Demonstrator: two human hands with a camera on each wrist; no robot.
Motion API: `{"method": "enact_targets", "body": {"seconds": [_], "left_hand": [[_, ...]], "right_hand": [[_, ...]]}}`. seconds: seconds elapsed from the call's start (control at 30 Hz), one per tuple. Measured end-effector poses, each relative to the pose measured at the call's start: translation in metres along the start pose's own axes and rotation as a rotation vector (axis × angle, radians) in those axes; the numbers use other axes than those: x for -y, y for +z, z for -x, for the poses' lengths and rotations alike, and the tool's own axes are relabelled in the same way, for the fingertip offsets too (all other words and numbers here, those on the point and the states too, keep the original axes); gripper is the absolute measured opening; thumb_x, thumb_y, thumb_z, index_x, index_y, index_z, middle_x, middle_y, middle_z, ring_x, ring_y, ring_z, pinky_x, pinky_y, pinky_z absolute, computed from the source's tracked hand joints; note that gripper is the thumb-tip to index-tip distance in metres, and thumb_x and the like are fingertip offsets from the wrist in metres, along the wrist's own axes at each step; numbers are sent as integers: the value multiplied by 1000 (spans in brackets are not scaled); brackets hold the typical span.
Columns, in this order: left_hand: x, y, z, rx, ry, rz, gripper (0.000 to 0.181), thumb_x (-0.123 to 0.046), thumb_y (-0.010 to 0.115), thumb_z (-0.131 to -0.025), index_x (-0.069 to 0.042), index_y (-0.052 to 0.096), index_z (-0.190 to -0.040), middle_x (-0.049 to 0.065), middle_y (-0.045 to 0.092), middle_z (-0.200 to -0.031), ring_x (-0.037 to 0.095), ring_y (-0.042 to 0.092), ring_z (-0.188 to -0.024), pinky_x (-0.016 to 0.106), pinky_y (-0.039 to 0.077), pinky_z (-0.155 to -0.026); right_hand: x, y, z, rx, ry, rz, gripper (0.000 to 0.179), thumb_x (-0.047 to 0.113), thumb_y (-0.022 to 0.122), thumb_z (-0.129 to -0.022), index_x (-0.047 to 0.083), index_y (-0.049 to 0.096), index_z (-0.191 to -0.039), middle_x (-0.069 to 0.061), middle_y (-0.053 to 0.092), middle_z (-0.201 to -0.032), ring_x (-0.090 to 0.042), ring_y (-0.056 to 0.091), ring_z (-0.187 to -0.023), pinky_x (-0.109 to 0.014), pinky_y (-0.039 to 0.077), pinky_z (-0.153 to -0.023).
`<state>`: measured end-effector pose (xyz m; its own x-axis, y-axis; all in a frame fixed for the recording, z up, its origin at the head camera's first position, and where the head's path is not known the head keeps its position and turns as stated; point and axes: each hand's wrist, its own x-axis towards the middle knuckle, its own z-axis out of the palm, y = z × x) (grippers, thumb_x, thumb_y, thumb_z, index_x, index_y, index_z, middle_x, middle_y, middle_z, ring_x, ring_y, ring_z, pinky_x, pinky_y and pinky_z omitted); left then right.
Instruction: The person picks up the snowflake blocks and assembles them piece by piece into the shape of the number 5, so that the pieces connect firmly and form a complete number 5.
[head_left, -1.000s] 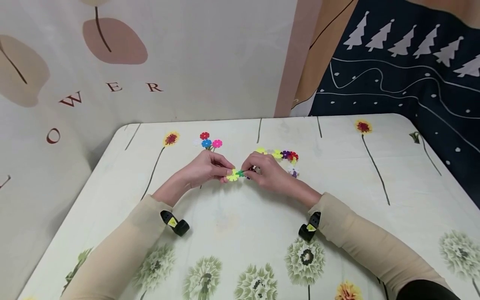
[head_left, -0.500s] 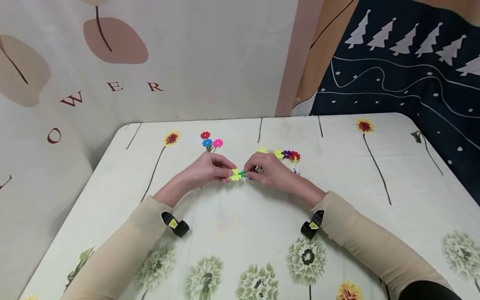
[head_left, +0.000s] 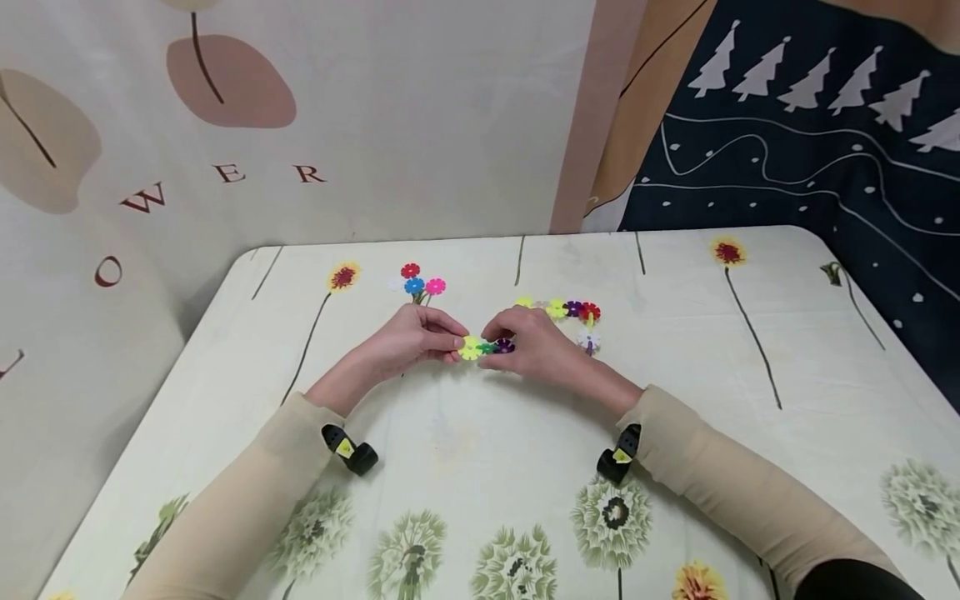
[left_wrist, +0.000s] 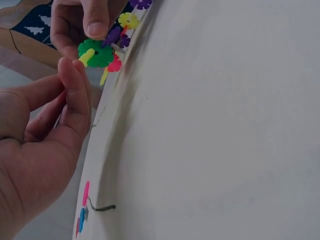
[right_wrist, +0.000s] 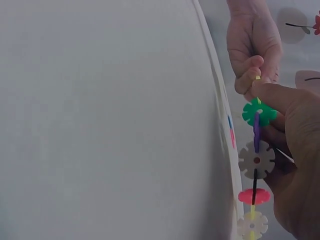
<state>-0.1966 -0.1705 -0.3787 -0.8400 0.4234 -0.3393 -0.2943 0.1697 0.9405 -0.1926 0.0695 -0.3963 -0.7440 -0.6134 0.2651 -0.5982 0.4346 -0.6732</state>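
My left hand (head_left: 414, 340) pinches a yellow notched flower-shaped plastic disc (head_left: 470, 348) between thumb and fingers. The yellow disc is joined to a green disc (left_wrist: 96, 54), and a purple disc (head_left: 504, 345) follows it. From there the chain of linked discs runs on to the right, with a pale disc (right_wrist: 256, 160) and a pink disc (right_wrist: 254, 196) in the right wrist view. My right hand (head_left: 540, 343) is around the green and purple end, thumb and forefinger spread apart on either side of it. Part of the chain is hidden behind the right hand.
Red (head_left: 410, 271), blue (head_left: 414, 286) and pink discs (head_left: 435, 287) lie apart behind the left hand. Beyond the right hand the chain curves past a red disc (head_left: 590, 312) and a white disc (head_left: 588, 340). A flower-print cloth (head_left: 450, 467) covers the table.
The right thumb and forefinger have moved apart from their pinch near the green disc, so the purple disc now shows between them. The left hand keeps its pinch on the yellow disc.
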Motion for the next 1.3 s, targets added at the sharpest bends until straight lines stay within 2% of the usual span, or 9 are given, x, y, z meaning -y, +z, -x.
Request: {"method": "enact_targets", "body": {"seconds": [0.13, 0.53, 0.63, 0.73, 0.83, 1.0, 1.13, 1.3], "left_hand": [[1, 1, -1, 9, -2, 9, 21, 6, 66, -96, 12, 67, -116, 18, 71, -100, 21, 71, -77, 29, 61, -77], [0, 3, -2, 40, 7, 14, 22, 5, 67, -96, 12, 68, -117, 17, 72, -101, 21, 71, -77, 30, 61, -78], [0, 1, -3, 41, 3, 5, 24, 3, 65, -98, 14, 66, -119, 17, 73, -99, 20, 71, -78, 30, 61, -79], [1, -7, -6, 10, 10, -12, 27, 0, 63, -100, 16, 64, -121, 17, 73, -97, 20, 71, -78, 30, 61, -79], [2, -25, -10, -77, 34, -62, 29, -4, 64, -101, 17, 63, -122, 18, 72, -98, 19, 70, -78, 29, 61, -79], [4, -61, -16, -347, 47, -162, 33, -9, 70, -99, 11, 65, -124, 19, 69, -110, 14, 72, -80, 26, 60, -81], [5, -82, -20, -536, 46, -232, 35, -13, 71, -99, 6, 66, -128, 19, 65, -119, 11, 72, -85, 22, 58, -83], [9, -93, -28, -656, 61, -323, 35, -10, 70, -99, 3, 65, -131, 18, 65, -120, 16, 68, -96, 21, 57, -84]], "right_hand": [[2, 3, -1, -5, 27, 3, 30, 19, 90, -82, 5, 76, -104, -2, 73, -95, -14, 63, -86, -30, 53, -78], [4, 7, -1, -65, 7, 23, 28, 22, 93, -77, 6, 78, -96, 2, 73, -86, -13, 60, -78, -30, 50, -72], [4, 8, -1, -55, 0, 37, 28, 22, 92, -78, 6, 79, -97, 1, 73, -86, -13, 61, -78, -32, 50, -75], [4, 7, 0, -32, -10, 48, 29, 21, 91, -79, 4, 79, -99, -1, 74, -88, -14, 63, -81, -33, 51, -77], [4, 7, 0, -1, -2, 41, 28, 20, 90, -80, 3, 79, -101, -2, 75, -92, -15, 64, -84, -33, 52, -78], [4, 3, 1, 59, 18, 27, 28, 18, 88, -82, 3, 79, -104, -3, 76, -98, -18, 64, -91, -34, 52, -83], [3, 1, 3, 81, 19, 13, 28, 16, 86, -82, 3, 79, -106, -4, 75, -101, -19, 65, -95, -35, 53, -86], [1, 1, 4, 95, -32, 14, 28, 14, 86, -82, 2, 78, -107, -6, 74, -102, -19, 65, -95, -34, 53, -88]]}}
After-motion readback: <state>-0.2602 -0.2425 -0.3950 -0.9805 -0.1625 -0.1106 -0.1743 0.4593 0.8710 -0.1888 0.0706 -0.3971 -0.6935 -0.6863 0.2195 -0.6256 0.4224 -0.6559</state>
